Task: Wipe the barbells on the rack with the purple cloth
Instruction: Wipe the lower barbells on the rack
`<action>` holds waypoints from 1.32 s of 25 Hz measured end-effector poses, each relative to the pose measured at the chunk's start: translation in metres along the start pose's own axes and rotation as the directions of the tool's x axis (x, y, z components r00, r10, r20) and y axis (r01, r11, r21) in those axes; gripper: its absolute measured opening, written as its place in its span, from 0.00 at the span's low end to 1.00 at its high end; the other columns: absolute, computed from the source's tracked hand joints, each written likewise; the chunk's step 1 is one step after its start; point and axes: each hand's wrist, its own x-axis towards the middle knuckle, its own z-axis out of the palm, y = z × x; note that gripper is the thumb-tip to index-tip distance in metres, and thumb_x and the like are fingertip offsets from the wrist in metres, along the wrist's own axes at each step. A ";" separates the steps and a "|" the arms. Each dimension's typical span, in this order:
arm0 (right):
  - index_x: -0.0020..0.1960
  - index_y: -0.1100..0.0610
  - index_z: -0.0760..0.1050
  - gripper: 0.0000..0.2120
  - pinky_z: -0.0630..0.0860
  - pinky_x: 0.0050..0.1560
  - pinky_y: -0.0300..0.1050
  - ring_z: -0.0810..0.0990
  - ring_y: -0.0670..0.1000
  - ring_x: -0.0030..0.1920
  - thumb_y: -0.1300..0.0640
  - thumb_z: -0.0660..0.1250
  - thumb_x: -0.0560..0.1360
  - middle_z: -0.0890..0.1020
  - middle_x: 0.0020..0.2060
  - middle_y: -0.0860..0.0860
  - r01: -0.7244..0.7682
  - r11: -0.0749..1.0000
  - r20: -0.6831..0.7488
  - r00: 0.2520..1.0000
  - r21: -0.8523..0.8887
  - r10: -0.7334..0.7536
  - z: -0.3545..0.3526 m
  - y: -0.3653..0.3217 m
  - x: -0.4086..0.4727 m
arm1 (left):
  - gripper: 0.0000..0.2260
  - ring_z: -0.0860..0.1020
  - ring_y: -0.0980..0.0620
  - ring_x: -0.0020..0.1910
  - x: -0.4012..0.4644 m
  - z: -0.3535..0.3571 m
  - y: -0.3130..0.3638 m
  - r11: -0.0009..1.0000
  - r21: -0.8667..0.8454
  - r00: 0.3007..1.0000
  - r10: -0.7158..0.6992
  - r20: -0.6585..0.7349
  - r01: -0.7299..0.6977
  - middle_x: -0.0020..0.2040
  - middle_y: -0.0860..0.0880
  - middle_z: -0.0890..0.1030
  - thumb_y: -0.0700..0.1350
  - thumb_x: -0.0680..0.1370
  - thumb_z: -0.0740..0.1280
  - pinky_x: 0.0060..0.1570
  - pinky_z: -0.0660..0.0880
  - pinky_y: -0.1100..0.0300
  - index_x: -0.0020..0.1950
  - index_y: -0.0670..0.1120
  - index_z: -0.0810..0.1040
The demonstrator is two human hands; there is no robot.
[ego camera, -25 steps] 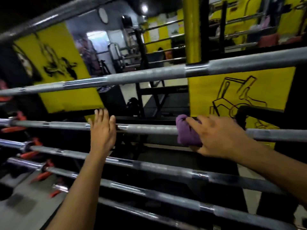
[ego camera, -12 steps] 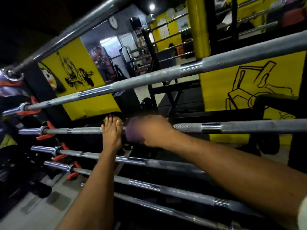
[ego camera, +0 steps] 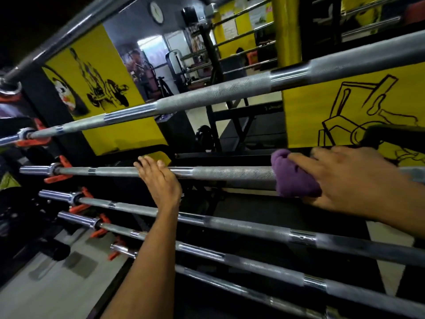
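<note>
- I'm mid-wipe on the middle barbell [ego camera: 230,174], the one my two hands are on; I judge the task only partly done, since the bars above and below it have no cloth on them.
- My right hand [ego camera: 351,180] grips the purple cloth [ego camera: 292,176], bunched and wrapped around that barbell to the right of my left hand.
- My left hand [ego camera: 161,180] rests on the same barbell with fingers hooked over the top, steadying it; it holds nothing else.
- Next move, as I see it: slide the cloth along the knurled stretch between my hands, keeping it pressed round the bar, then shift to the next barbell [ego camera: 241,223] just below.
- The rack's orange hooks [ego camera: 61,172] cradle the bar ends at far left of the middle barbell.
- Containers: I see none here.
</note>
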 end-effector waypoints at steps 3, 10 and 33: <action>0.74 0.49 0.52 0.41 0.77 0.47 0.49 0.81 0.55 0.57 0.28 0.61 0.72 0.76 0.62 0.52 0.041 0.999 -0.059 0.997 0.017 -0.040 -0.006 -0.030 0.031 | 0.29 0.45 0.46 0.81 0.000 0.004 -0.004 1.000 -0.016 0.999 -0.002 -0.036 0.001 0.82 0.42 0.51 0.53 0.84 0.44 0.79 0.42 0.50 0.80 0.36 0.54; 0.74 0.59 0.62 0.36 0.75 0.43 0.50 0.82 0.58 0.54 0.42 0.69 0.74 0.79 0.60 0.57 0.235 0.965 -0.238 0.950 0.116 -0.202 -0.006 -0.145 0.131 | 0.26 0.51 0.43 0.80 -0.001 -0.010 -0.005 0.995 0.085 0.997 0.045 0.063 -0.050 0.80 0.38 0.57 0.48 0.84 0.44 0.79 0.45 0.48 0.78 0.34 0.58; 0.78 0.51 0.59 0.40 0.73 0.52 0.56 0.76 0.61 0.57 0.38 0.69 0.72 0.75 0.65 0.59 0.098 0.990 -0.345 0.937 0.099 -0.058 0.020 -0.157 0.125 | 0.31 0.48 0.50 0.81 0.000 -0.007 -0.034 0.976 0.023 0.975 0.215 0.051 -0.217 0.81 0.43 0.55 0.57 0.83 0.40 0.79 0.43 0.54 0.80 0.40 0.56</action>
